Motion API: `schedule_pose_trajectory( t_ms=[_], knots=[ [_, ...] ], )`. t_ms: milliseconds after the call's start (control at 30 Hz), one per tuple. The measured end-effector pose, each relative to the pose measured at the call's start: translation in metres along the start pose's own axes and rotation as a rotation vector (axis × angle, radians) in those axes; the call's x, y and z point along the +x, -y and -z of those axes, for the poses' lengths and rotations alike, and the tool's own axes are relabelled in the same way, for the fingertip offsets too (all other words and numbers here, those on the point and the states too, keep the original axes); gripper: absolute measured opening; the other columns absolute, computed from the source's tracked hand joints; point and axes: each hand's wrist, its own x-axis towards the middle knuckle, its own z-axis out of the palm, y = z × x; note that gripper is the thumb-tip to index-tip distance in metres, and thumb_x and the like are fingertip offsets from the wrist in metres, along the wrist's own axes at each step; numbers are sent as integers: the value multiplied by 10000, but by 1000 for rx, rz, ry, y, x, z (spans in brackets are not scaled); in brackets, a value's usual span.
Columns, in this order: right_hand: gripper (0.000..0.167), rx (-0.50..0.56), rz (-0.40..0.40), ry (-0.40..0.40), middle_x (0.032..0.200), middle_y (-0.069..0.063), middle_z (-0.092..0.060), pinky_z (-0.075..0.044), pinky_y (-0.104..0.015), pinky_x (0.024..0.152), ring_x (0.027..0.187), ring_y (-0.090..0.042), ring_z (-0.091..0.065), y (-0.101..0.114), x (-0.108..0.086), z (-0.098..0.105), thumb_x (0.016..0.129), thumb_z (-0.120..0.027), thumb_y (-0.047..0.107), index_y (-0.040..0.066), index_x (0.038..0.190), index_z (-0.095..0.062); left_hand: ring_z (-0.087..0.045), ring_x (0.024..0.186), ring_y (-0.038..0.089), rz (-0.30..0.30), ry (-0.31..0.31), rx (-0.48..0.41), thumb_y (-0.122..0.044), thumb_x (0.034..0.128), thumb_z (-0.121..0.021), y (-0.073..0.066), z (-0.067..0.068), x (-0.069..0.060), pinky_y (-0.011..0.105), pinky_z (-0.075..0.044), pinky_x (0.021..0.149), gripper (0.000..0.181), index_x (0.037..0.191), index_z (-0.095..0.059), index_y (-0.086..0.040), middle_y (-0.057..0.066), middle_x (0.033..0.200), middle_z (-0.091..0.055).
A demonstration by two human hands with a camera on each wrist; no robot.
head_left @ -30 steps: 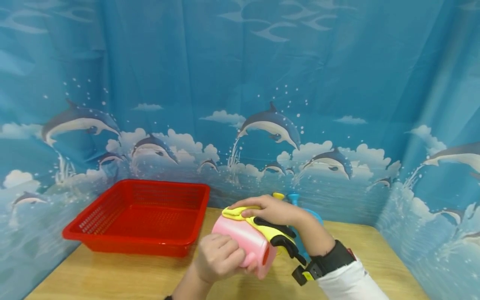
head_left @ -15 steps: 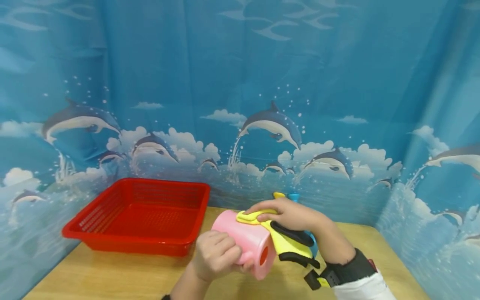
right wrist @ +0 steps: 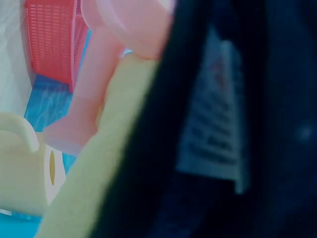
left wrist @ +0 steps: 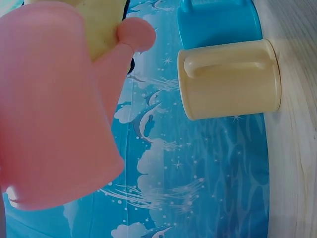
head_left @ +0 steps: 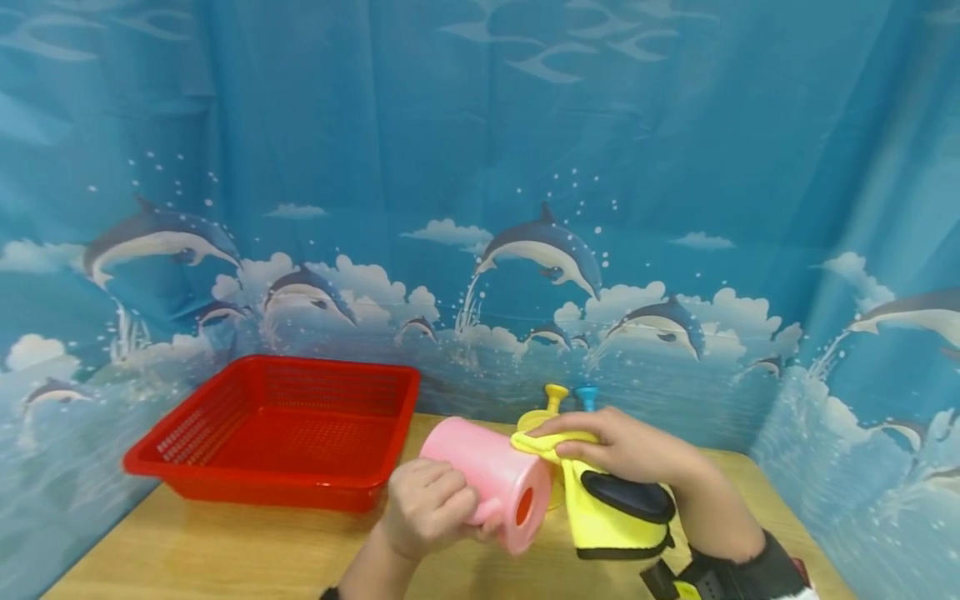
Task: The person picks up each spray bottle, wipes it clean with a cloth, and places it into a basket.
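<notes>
A pink watering can [head_left: 476,458] lies tilted in the air above the table, its round opening facing right. My left hand [head_left: 429,510] grips it by the handle on the near side. Between fingers and thumb, my right hand [head_left: 626,447] pinches a yellow cloth with black edging [head_left: 617,521], which hangs down beside the can's right end. In the left wrist view the can's body [left wrist: 49,114] and flared spout [left wrist: 111,69] show, with part of the cloth behind. The cloth [right wrist: 94,173] lies along the spout [right wrist: 91,87] in the right wrist view; its dark edge and label hide the right hand.
A red perforated basket [head_left: 270,492] stands on the left of the wooden table [head_left: 247,554]. Behind the hands are a yellow watering can [head_left: 555,395] and a blue one [head_left: 587,395], both mostly hidden in the head view. A dolphin-print curtain [head_left: 420,167] encloses the table's back and sides.
My right hand has slid the cloth from the top of the can's body rightward, past its right end. More of the yellow can is visible. The left hand and pink can have barely moved.
</notes>
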Motion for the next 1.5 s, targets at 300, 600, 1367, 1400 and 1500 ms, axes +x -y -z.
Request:
schedule_pose_trajectory(
  t_ms=[300, 600, 1367, 1400, 1500],
  knots=[
    [353, 78, 1, 18, 1351, -81, -586, -463, -489, 989, 1267, -319, -528, -1, 19, 0, 1039, -429, 273, 161, 1344, -568, -245, 404, -9, -47, -33, 28, -294, 928, -563, 2, 0, 5, 109, -147, 433, 482, 517, -329, -198, -110, 465, -304],
    [351, 162, -61, 32, 1381, -73, -561, -400, -550, 1043, 1312, -327, -482, -5, 42, -8, 1019, -473, 299, 192, 1335, -582, -270, 406, -21, -68, -22, -10, -295, 922, -552, -2, -2, 10, 97, -156, 435, 451, 527, -352, -209, -126, 468, -333],
    [359, 192, -85, 38, 1410, -81, -530, -414, -529, 1036, 1326, -327, -463, -6, 59, -14, 1015, -481, 297, 227, 1359, -558, -274, 407, 23, 36, -52, -11, -320, 939, -568, 1, 3, 1, 120, -164, 445, 498, 517, -357, -161, -76, 485, -329],
    [361, 190, -90, 36, 1413, -85, -526, -404, -545, 1041, 1330, -336, -457, -5, 56, -14, 1014, -481, 302, 229, 1360, -557, -274, 405, 24, 34, -60, -10, -317, 937, -571, 2, 3, 1, 119, -166, 443, 500, 515, -355, -159, -75, 484, -331],
    [373, 180, -90, 32, 1424, -100, -514, -382, -579, 1048, 1339, -358, -442, -5, 47, -12, 1019, -465, 317, 222, 1371, -544, -276, 402, 24, 25, -79, -8, -313, 935, -579, 4, 4, -1, 114, -178, 438, 504, 513, -353, -156, -73, 478, -336]
  ],
)
